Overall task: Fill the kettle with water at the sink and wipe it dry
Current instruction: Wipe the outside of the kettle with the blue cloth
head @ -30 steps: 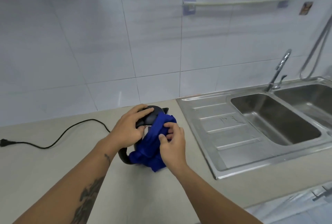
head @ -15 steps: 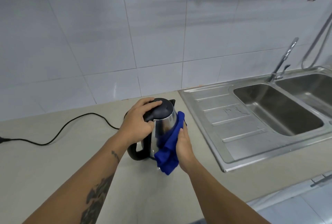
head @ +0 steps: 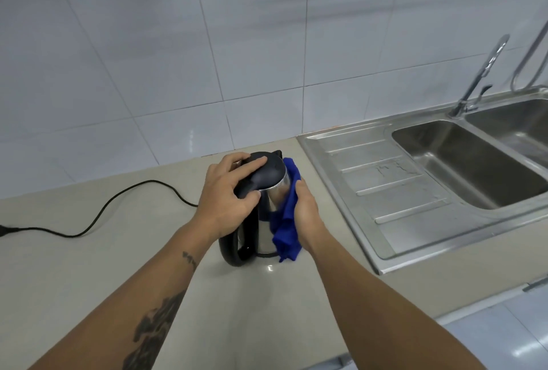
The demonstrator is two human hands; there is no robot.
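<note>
A steel kettle (head: 268, 215) with a black lid and black handle stands upright on the beige counter, left of the sink's draining board. My left hand (head: 228, 191) lies over the lid and grips its top. My right hand (head: 307, 212) presses a blue cloth (head: 286, 221) flat against the kettle's right side; the cloth hangs down to the counter. The cloth and my right hand hide the kettle's right wall.
A steel double sink (head: 462, 168) with a ribbed draining board fills the right side, a tap (head: 480, 73) at its back. A black power cord (head: 118, 203) runs across the counter (head: 89, 280) on the left. White tiled wall behind. The counter's front edge is at the lower right.
The cloth has gone from the kettle's front to its right side, with my right hand sliding round behind it. My left hand stays on the lid. The view has tilted down.
</note>
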